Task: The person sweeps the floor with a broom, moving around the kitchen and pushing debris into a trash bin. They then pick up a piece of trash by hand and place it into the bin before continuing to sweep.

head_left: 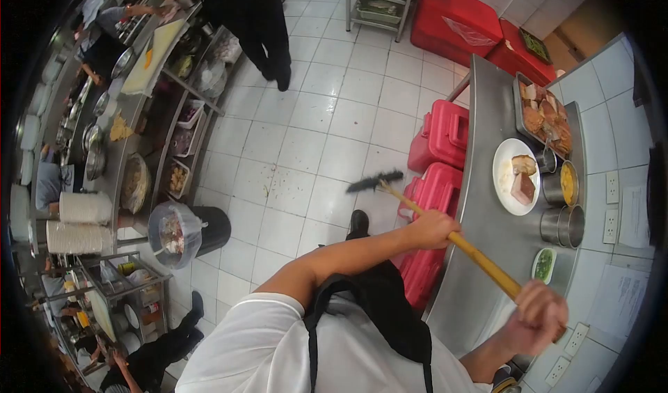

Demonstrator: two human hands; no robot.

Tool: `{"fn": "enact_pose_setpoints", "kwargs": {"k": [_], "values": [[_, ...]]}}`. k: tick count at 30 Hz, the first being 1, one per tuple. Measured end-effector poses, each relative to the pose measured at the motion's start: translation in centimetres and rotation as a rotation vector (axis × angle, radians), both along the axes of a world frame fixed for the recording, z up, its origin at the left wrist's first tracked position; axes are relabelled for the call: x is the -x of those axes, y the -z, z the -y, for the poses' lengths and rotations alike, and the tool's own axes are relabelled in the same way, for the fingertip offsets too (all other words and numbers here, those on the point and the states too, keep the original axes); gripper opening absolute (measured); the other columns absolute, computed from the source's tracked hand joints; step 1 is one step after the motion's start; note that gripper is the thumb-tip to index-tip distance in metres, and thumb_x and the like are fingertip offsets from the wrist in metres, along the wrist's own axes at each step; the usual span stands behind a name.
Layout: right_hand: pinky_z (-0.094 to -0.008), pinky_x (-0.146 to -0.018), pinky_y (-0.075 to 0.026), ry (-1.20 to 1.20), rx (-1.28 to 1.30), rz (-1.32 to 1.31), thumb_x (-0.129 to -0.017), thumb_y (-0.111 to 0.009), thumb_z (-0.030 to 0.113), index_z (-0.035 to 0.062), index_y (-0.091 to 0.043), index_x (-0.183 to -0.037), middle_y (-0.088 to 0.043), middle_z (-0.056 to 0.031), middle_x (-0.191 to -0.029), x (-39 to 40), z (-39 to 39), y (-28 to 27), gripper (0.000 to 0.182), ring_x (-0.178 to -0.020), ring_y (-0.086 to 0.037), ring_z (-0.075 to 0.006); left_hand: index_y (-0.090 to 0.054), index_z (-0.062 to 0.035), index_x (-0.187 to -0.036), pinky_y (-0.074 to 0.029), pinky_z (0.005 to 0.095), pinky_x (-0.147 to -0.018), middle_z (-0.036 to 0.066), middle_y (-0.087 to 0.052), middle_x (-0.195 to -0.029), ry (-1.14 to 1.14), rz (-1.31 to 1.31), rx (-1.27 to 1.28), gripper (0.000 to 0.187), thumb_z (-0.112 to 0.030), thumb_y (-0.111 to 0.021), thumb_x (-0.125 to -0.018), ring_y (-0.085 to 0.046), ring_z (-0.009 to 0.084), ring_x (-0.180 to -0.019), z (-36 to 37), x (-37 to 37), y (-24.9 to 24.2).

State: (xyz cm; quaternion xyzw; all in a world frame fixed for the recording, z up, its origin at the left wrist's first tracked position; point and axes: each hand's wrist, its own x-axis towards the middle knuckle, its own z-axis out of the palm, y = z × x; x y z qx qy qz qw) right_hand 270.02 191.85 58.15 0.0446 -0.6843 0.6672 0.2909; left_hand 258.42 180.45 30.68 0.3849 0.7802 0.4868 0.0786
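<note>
A broom with a yellow wooden handle (483,262) and a dark bristle head (376,181) slants across the view. Its head is at the white tiled floor, beside the pink bins. My left hand (433,230) is wrapped round the middle of the handle. Higher up, near the handle's end, my right hand (537,316) is closed on it, slightly blurred, over the steel counter's near end. Small crumbs (278,182) lie scattered on the tiles left of the broom head.
On the steel counter (480,142) stand a white plate (515,177) with meat, a metal tray (520,114) of food and several pots. Pink bins (445,137) sit beneath. At left are a lined waste bin (216,231) and a prep counter. Co-workers stand behind and left, one in dark trousers (257,24).
</note>
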Motion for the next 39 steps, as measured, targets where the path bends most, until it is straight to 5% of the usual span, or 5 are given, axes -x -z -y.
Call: {"fn": "enact_pose_setpoints", "kwargs": {"k": [6, 15, 28, 36, 39], "values": [[-0.0361, -0.046, -0.043, -0.208, 0.041, 0.017, -0.088, -0.065, 0.014, 0.0082, -0.035, -0.057, -0.043, -0.0039, -0.05, 6.0, 1.1, 6.9, 0.043, -0.041, -0.046, -0.0197, -0.066, -0.0073, -0.085, -0.051, 0.0527, -0.07, 0.017, -0.067, -0.078, 0.009, 0.029, 0.04, 0.023, -0.029, -0.073, -0.085, -0.066, 0.0408, -0.077, 1.1, 4.7, 6.3], [-0.0355, -0.052, -0.043, -0.266, 0.019, -0.047, -0.089, -0.054, 0.003, 0.0022, -0.037, -0.064, -0.048, -0.0092, -0.06, 13.8, 5.3, 21.0, 0.03, -0.053, -0.051, -0.0222, -0.066, -0.0057, -0.096, -0.054, 0.0475, -0.082, 0.015, -0.065, -0.098, -0.358, -0.1, 0.475, 0.019, -0.019, -0.072, -0.085, -0.065, 0.0364, -0.099, 10.3, 15.3, 14.1], [-0.0307, -0.052, -0.032, -0.564, 0.127, 0.035, -0.096, -0.056, 0.007, 0.0022, -0.042, -0.065, -0.047, -0.0049, -0.06, 17.7, 11.0, 4.5, 0.034, -0.056, -0.043, -0.0118, -0.069, -0.0029, -0.115, -0.054, 0.0378, -0.093, 0.014, -0.071, -0.114, -0.996, 0.482, 0.139, 0.027, -0.022, -0.067, -0.097, -0.068, 0.0309, -0.105, 27.5, -4.8, -3.3], [-0.037, -0.054, -0.035, -0.624, -0.342, 0.227, -0.099, -0.06, 0.015, -0.0008, -0.049, -0.066, -0.052, -0.0071, -0.06, 23.2, 24.2, 30.6, 0.038, -0.059, -0.045, -0.0137, -0.058, -0.004, -0.133, -0.046, 0.0365, -0.104, 0.014, -0.06, -0.135, -1.061, -0.05, -0.142, 0.048, -0.021, -0.074, -0.091, -0.059, 0.0299, -0.123, 28.3, -8.5, -15.5], [-0.0395, -0.055, -0.039, -0.72, -0.347, 0.099, -0.09, -0.062, 0.008, -0.001, -0.056, -0.068, -0.055, -0.01, -0.061, 19.3, 30.9, 30.0, 0.025, -0.058, -0.049, -0.0191, -0.051, -0.0036, -0.139, -0.043, 0.0381, -0.108, 0.014, -0.054, -0.142, -1.094, -0.162, -0.361, 0.06, -0.025, -0.077, -0.09, -0.053, 0.0275, -0.13, 28.5, -9.8, -19.6]]}}
